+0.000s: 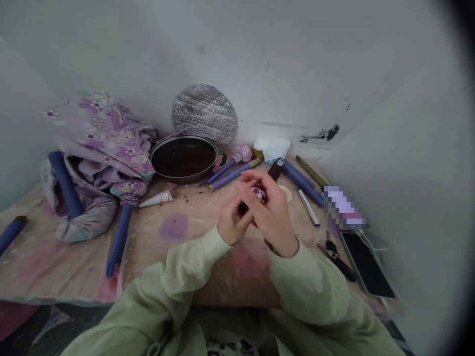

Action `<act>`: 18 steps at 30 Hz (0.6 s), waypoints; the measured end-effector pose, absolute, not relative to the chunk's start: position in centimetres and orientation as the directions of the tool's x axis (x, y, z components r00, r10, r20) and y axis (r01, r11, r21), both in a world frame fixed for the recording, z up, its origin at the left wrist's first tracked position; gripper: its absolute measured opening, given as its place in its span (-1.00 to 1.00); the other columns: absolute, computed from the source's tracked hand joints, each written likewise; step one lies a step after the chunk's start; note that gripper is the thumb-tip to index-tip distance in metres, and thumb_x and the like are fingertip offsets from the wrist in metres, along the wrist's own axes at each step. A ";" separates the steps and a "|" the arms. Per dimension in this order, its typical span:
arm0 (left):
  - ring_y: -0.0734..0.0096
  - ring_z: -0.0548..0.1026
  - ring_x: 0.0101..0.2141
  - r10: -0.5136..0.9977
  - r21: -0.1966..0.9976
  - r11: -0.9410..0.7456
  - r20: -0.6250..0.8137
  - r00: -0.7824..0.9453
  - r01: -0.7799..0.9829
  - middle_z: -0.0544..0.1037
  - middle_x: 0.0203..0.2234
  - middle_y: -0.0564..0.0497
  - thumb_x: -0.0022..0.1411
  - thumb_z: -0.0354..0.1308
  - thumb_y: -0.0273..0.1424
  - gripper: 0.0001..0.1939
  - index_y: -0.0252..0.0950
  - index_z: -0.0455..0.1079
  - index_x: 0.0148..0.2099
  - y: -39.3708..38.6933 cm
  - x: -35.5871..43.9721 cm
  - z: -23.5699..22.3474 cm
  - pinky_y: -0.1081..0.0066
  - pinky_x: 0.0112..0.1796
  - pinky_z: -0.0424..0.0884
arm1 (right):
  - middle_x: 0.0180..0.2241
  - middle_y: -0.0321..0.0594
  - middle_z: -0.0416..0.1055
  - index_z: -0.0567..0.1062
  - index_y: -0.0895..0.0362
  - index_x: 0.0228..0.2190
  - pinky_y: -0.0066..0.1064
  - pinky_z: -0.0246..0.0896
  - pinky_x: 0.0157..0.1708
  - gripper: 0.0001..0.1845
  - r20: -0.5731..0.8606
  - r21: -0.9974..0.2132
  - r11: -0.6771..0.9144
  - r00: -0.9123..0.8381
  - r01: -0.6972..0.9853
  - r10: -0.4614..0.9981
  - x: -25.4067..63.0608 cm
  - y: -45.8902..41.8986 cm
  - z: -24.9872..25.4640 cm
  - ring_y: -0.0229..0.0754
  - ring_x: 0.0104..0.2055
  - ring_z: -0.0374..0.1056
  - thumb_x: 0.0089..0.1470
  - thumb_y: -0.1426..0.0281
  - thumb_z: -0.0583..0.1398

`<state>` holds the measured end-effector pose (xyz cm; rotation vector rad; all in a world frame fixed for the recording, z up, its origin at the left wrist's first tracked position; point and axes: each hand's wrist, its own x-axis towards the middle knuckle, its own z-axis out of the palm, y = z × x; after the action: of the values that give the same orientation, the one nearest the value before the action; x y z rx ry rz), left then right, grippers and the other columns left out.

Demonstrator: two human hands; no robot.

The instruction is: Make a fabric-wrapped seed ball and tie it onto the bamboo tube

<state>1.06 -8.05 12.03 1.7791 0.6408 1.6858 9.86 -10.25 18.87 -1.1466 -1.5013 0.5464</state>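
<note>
Brought close together over the surface (81, 267), left hand (232, 215) and right hand (272, 212), with fingers curled inward and fingertips nearly meeting. Enclosed between both, a small floral bundle (257, 193), purple and white, partly hidden by the right hand's thumb and fingers. Cannot tell whose grip pinches the bundle, or how firmly.

Counting from the hands as the dial's centre: toward twelve, a short blue stick with a bunched floral head. At one o'clock, a dark brown cylinder (275, 170) with a pale round top, near a crumpled white piece (272, 148) farther back. Toward two, a thick blue-wrapped stick (302, 182) and, just behind, a green stick (311, 171). At three, a white marker (308, 207). Toward four, black-handled pliers (337, 262) just beside a dark-screened phone (367, 264).

On the other side, toward nine, a white paper cone (156, 199) lying flat, then a blue-handled piece with a floral head (120, 232). At ten, a dark-filled pan (184, 158), with a heap of purple floral cloth (107, 128) beyond. At eleven, a silvery quilted disc (204, 111) leaning upright against the wall (260, 74).
</note>
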 end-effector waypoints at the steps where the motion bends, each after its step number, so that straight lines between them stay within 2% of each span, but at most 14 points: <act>1: 0.19 0.40 0.03 0.685 0.688 -0.724 0.725 0.069 -0.046 0.45 0.01 -0.15 0.20 0.10 -0.34 -0.61 -0.23 0.31 0.09 -8.0 1.2 11.9 0.16 0.03 0.34 | -0.28 -0.25 0.44 0.41 0.08 -0.25 -0.29 0.27 -0.19 -0.81 0.456 -0.849 0.398 0.100 0.348 0.884 9.5 -10.2 18.8 -0.20 -0.24 0.37 0.04 0.32 0.17; 5: 0.22 0.44 -0.02 0.660 0.662 -0.745 0.749 0.049 -0.080 0.49 -0.04 -0.13 0.18 0.13 -0.36 -0.66 -0.21 0.35 0.03 -8.0 1.2 11.7 0.19 0.00 0.38 | -0.32 -0.32 0.42 0.37 0.06 -0.30 -0.36 0.27 -0.26 -0.87 0.459 -0.852 0.399 0.117 0.339 0.880 9.0 -10.4 18.0 -0.25 -0.29 0.36 0.03 0.40 0.15; 9: 0.21 0.46 -0.05 0.763 0.765 -0.618 0.639 0.095 -0.181 0.51 -0.08 -0.15 0.07 0.24 -0.34 -0.60 -0.27 0.39 -0.01 -7.9 1.0 11.8 0.22 -0.04 0.41 | -0.29 -0.30 0.44 0.38 0.04 -0.26 -0.34 0.29 -0.25 -0.83 0.467 -0.840 0.413 0.081 0.350 0.881 9.5 -10.4 17.4 -0.25 -0.29 0.37 0.03 0.42 0.12; 12: 0.24 0.46 -0.05 0.796 0.791 -0.551 0.594 0.116 -0.265 0.49 -0.07 -0.16 0.00 0.30 -0.32 -0.51 -0.28 0.35 0.01 -8.2 0.8 11.6 0.30 -0.05 0.42 | -0.27 -0.28 0.47 0.39 0.06 -0.26 -0.33 0.28 -0.24 -0.83 0.474 -0.828 0.422 0.060 0.370 0.878 9.7 -10.2 17.2 -0.23 -0.29 0.38 0.05 0.41 0.10; 15: 0.29 0.46 -0.06 0.799 0.785 -0.544 0.592 0.100 -0.297 0.46 -0.07 -0.15 0.04 0.26 -0.33 -0.49 -0.25 0.27 0.06 -8.9 0.3 11.5 0.34 -0.06 0.41 | -0.29 -0.27 0.49 0.43 0.08 -0.29 -0.35 0.28 -0.26 -0.85 0.478 -0.814 0.437 0.013 0.382 0.878 9.9 -10.0 17.3 -0.23 -0.29 0.39 0.06 0.39 0.11; 18: 0.28 0.47 -0.10 0.822 0.810 -0.516 0.560 0.103 -0.280 0.46 -0.10 -0.16 0.12 0.17 -0.33 -0.60 -0.27 0.28 0.02 -9.3 -0.7 11.3 0.28 -0.06 0.40 | -0.40 -0.30 0.48 0.44 0.10 -0.36 -0.41 0.26 -0.35 -0.88 0.464 -0.826 0.428 0.011 0.368 0.886 9.9 -9.9 17.3 -0.27 -0.38 0.38 0.06 0.37 0.11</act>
<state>-0.74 -9.34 11.28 1.4926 0.5614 1.5681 9.94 -9.85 17.29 -1.1357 -1.5747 0.5851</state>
